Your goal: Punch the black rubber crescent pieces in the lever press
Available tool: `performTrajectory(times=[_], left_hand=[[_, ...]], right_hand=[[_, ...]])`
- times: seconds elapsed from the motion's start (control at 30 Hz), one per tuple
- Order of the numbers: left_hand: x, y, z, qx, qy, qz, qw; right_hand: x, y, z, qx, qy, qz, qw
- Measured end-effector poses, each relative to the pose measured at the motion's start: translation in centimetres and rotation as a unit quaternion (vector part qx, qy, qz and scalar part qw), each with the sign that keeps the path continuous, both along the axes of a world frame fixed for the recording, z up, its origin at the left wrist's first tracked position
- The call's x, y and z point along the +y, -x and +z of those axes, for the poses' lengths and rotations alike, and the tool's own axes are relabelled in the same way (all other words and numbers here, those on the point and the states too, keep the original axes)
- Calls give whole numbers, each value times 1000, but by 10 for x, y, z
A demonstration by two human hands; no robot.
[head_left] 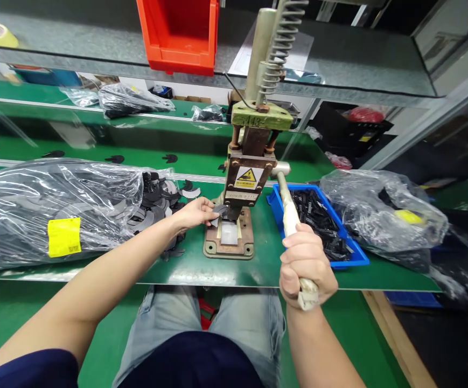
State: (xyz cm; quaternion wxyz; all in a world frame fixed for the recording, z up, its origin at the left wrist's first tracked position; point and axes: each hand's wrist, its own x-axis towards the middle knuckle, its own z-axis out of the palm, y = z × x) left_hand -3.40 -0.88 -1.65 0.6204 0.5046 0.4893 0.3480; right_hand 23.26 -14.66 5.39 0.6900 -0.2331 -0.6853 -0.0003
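A hand-lever press (245, 178) with a yellow warning label stands on the green workbench. My left hand (196, 213) is closed at the left of its ram, pinching a dark grey curved piece (219, 212) just over the press base (229, 251). A pale block (229, 234) sits on that base, in front of the ram. My right hand (308, 264) wraps around the lower end of the tape-wrapped lever (289, 210), which slopes down towards me. Loose curved black and grey pieces (156, 205) spill from a clear plastic bag (56, 199) left of my left hand.
Right of the press is a blue tray (355, 262) of small black parts, with another clear bag (383, 210) beside it. Overhead, a shelf (363, 64) carries a red bin (181, 59). Behind, several dark pieces lie spaced along a green surface (145, 137).
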Motion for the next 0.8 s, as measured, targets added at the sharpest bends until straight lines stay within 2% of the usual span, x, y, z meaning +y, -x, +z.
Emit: performTrajectory(times=[0.17,0.53,0.67,0.8], left_hand=[[-3,-17,0,-11,38,-23,999],[9,-33,0,120,32,-62,990],[10,-37,3,133,67,-57,987],[2,-43,6,120,65,-39,990]], right_hand=[[0,0,-1,1,1,-4,1000],[0,2,0,8,2,-11,1000],[-1,1,-1,2,8,-13,1000],[-1,-1,1,-1,10,-10,1000]])
